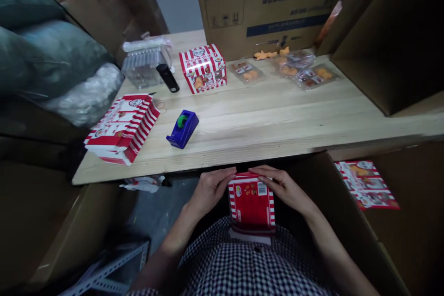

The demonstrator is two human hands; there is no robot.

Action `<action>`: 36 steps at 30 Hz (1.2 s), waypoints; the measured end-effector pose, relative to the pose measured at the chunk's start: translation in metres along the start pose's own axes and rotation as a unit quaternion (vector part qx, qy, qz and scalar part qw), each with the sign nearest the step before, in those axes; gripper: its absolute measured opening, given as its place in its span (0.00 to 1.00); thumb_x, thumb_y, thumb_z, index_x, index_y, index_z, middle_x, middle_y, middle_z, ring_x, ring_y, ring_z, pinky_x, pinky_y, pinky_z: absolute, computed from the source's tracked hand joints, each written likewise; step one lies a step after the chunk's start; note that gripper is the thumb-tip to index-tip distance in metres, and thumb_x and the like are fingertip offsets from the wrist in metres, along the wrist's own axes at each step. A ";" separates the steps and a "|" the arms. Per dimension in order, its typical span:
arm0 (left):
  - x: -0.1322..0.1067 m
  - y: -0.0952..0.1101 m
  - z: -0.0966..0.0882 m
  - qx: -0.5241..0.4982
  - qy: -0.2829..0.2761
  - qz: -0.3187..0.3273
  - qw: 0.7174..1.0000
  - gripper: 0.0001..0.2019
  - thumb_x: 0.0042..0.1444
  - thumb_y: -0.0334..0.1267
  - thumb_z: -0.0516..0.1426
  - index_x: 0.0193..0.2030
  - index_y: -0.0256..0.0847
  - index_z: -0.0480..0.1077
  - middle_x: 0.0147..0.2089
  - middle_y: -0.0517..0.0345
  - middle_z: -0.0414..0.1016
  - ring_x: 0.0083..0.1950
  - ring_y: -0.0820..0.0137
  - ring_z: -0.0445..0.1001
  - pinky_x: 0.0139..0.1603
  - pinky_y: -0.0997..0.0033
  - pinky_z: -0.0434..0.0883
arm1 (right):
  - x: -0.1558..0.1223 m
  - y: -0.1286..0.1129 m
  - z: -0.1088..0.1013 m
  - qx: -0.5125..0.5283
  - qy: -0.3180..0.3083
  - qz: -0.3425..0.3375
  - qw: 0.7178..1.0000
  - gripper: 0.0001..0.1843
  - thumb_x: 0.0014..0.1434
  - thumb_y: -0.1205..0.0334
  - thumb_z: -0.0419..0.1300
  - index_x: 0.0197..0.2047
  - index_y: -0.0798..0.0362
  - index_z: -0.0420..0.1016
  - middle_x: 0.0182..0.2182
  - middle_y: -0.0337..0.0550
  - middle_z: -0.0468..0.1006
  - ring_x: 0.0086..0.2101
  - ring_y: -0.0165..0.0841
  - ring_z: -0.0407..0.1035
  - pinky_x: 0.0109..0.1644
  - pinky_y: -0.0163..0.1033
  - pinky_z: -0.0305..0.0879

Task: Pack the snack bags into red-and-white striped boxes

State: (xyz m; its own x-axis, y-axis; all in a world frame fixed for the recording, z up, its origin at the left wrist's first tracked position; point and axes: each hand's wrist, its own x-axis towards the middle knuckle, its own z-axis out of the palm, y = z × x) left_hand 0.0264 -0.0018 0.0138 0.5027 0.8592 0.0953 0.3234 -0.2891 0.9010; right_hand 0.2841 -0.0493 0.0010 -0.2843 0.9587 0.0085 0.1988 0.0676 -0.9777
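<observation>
A red carton with red-and-white striped edges and a barcode (251, 203) is held at my lap, in front of the table edge. My left hand (212, 189) pinches its upper left corner between thumb and fingers. On the opposite side, my right hand (282, 188) grips the upper right corner, fingers along the top edge. A pale flap shows at the carton's lower end, against my checked shirt. Beyond the hands, a blue tape dispenser (183, 129) with a green core sits on the table.
On the wooden table (249, 125) stand a striped stack of flattened cartons (121, 125), an assembled striped box (204, 69), a black cylinder (168, 77), a clear plastic container (145, 64) and wrapped snack packs (317, 76). Open cardboard boxes flank me; a printed carton (366, 184) lies at right.
</observation>
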 end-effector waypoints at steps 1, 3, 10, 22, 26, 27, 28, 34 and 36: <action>-0.002 0.000 -0.001 0.004 -0.016 0.009 1.000 0.16 0.63 0.37 0.58 0.56 0.48 0.75 0.56 0.56 0.79 0.56 0.61 0.78 0.60 0.59 0.73 | 0.000 0.002 0.000 0.000 0.001 0.001 1.000 0.18 0.70 0.56 0.53 0.60 0.41 0.74 0.55 0.46 0.76 0.55 0.41 0.70 0.61 0.51 0.65; -0.005 0.000 -0.001 0.004 -0.044 0.019 0.999 0.19 0.62 0.37 0.58 0.60 0.49 0.72 0.60 0.55 0.76 0.60 0.61 0.75 0.63 0.58 0.71 | -0.002 0.005 0.000 0.001 0.002 0.005 1.000 0.19 0.69 0.56 0.54 0.61 0.41 0.73 0.57 0.46 0.75 0.56 0.41 0.68 0.61 0.51 0.64; -0.014 -0.008 0.007 -0.083 0.013 -0.004 0.996 0.12 0.63 0.35 0.57 0.51 0.45 0.79 0.54 0.51 0.80 0.56 0.62 0.78 0.59 0.59 0.73 | -0.009 0.004 0.007 0.015 0.014 0.024 1.000 0.16 0.68 0.57 0.57 0.57 0.41 0.77 0.54 0.46 0.75 0.55 0.41 0.70 0.59 0.49 0.67; 0.016 -0.012 -0.037 -0.015 0.183 -0.018 0.983 0.20 0.62 0.39 0.59 0.61 0.46 0.69 0.64 0.49 0.71 0.66 0.62 0.68 0.67 0.58 0.65 | 0.007 -0.019 0.004 -0.049 0.148 -0.042 0.987 0.11 0.65 0.64 0.60 0.48 0.43 0.81 0.49 0.43 0.79 0.51 0.36 0.73 0.54 0.38 0.70; 0.036 -0.045 -0.108 0.162 0.375 -0.091 0.908 0.21 0.56 0.42 0.63 0.55 0.39 0.69 0.67 0.41 0.64 0.72 0.56 0.57 0.72 0.53 0.53 | 0.002 -0.009 -0.011 -0.061 0.183 -0.061 0.979 0.11 0.63 0.63 0.62 0.47 0.43 0.81 0.49 0.42 0.79 0.51 0.35 0.73 0.55 0.36 0.69; 0.041 -0.053 -0.123 0.166 0.367 -0.128 0.906 0.18 0.56 0.42 0.62 0.51 0.38 0.71 0.65 0.41 0.67 0.72 0.56 0.57 0.71 0.54 0.53 | 0.001 -0.008 -0.012 -0.059 0.189 -0.068 0.978 0.11 0.63 0.63 0.62 0.47 0.43 0.81 0.49 0.42 0.80 0.50 0.35 0.73 0.55 0.36 0.69; 0.046 -0.060 -0.136 0.153 0.346 -0.162 0.912 0.14 0.56 0.43 0.61 0.46 0.38 0.73 0.61 0.42 0.71 0.70 0.56 0.60 0.69 0.55 0.56 | 0.001 -0.009 -0.013 -0.057 0.193 -0.073 0.977 0.11 0.63 0.63 0.62 0.47 0.43 0.81 0.49 0.42 0.80 0.50 0.36 0.73 0.55 0.36 0.69; 0.066 -0.067 -0.159 0.028 0.236 -0.220 0.946 0.20 0.46 0.55 0.62 0.26 0.36 0.76 0.31 0.50 0.80 0.37 0.61 0.76 0.38 0.66 0.71 | -0.001 -0.024 0.004 -0.041 0.195 -0.069 0.978 0.10 0.64 0.63 0.62 0.46 0.42 0.82 0.48 0.42 0.80 0.50 0.35 0.74 0.53 0.36 0.71; 0.069 -0.064 -0.160 -0.011 0.226 -0.217 0.950 0.22 0.38 0.56 0.66 0.23 0.35 0.75 0.37 0.45 0.82 0.39 0.60 0.76 0.35 0.68 0.70 | 0.000 -0.029 0.009 -0.027 0.197 -0.060 0.978 0.10 0.64 0.63 0.61 0.46 0.41 0.82 0.47 0.43 0.80 0.50 0.36 0.74 0.50 0.36 0.72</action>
State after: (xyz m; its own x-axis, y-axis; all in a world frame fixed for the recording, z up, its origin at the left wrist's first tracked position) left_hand -0.0876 0.1432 0.0306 -0.0715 0.9904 -0.1185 0.4021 0.1374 0.9053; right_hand 0.2701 -0.0542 0.0276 0.0731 0.9744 0.2126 0.2391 0.1898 -0.9523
